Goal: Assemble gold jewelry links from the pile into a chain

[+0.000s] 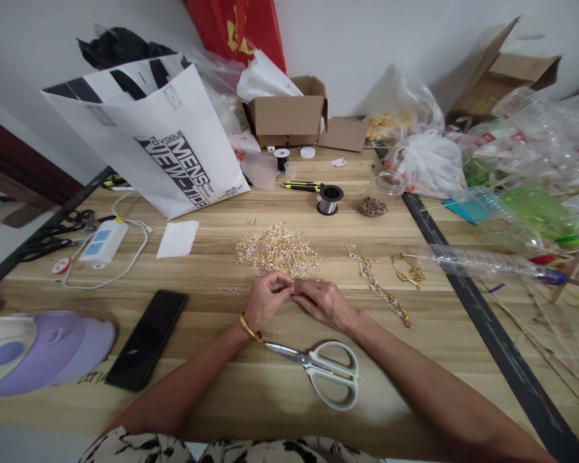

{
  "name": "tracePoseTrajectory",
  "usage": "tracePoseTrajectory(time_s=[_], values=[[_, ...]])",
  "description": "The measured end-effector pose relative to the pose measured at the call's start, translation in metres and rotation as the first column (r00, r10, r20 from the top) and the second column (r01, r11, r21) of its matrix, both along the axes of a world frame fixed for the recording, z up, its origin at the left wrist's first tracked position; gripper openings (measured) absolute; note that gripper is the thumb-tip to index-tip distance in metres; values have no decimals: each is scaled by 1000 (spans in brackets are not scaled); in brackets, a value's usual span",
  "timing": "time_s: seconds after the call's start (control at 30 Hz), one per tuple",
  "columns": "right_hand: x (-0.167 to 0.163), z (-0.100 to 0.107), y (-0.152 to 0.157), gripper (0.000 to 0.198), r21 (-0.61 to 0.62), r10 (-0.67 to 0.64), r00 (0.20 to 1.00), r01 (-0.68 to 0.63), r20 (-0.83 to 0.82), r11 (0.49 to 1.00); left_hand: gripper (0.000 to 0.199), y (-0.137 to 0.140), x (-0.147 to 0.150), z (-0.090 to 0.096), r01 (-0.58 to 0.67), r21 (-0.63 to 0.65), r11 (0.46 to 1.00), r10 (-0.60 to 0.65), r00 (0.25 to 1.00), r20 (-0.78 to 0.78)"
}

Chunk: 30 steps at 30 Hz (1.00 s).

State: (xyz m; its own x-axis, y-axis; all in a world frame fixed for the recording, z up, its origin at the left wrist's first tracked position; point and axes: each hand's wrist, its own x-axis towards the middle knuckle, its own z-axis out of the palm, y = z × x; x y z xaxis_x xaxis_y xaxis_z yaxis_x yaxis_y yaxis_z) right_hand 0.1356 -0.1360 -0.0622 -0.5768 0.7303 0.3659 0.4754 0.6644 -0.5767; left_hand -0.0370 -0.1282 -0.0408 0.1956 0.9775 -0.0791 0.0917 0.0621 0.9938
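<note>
My left hand (pixel 269 296), with a gold bangle at the wrist, meets my right hand (pixel 325 302) just in front of a heap of small gold and silver metal pieces (pixel 275 249). The fingertips of both are pinched close together; whatever is between them is too small to make out. Below the hands lie white-handled scissors (pixel 325 370), blades pointing left. To the right, a gold and silver chain (pixel 379 286) stretches across the wood, and a shorter gold chain (pixel 408 270) is beside it. A thin short strand (pixel 232 290) rests left of my left hand.
Behind the heap stand a wire spool (pixel 329 199), a yellow-black cutter (pixel 299 186) and a jar of beads (pixel 375 204). A phone (pixel 147 341) and a power strip (pixel 103 243) lie left, near a white paper bag (pixel 149 135). Plastic bottles (pixel 535 199) crowd the right.
</note>
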Motion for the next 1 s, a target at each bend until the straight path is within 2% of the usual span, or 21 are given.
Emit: tracePoseTrajectory(time_s=[0.3,0.57,0.77,1.0], values=[[1,2,1,19,-41,3,1000,-3,5,999,8,0,-1,-1,15,18,1000,-14,1000,-21],[2,6,2,18,-138,-7,996,-5,-88,990,11,-1,0,2,43,-24,999,-42,999,29],[4,11,4,19,-222,-42,984,3,-172,975,12,-1,-1,5,89,-30,996,-89,996,-1],[3,13,4,19,-251,-50,974,-7,-220,968,16,-1,-1,2,102,-6,995,-103,995,-15]])
